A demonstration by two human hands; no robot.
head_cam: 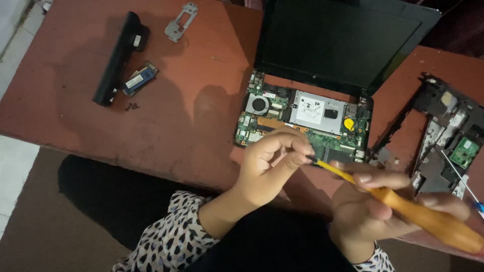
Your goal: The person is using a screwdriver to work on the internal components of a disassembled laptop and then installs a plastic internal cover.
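Above the opened laptop (307, 121), both hands pinching a screwdriver (403, 206).

One opened laptop (322, 95) with its mainboard exposed; one cooling fan (259, 105); one silver drive cage (318, 111). One long black battery (119, 56); one memory module (139, 79); one metal bracket (181, 21); one small cluster of screws (132, 106). One detached case frame (443, 136). Two screwdrivers: one orange-handled screwdriver (403, 204), one thin blue-handled screwdriver (466, 186). Two hands: left hand (269, 163), right hand (375, 206). One desk (191, 126).
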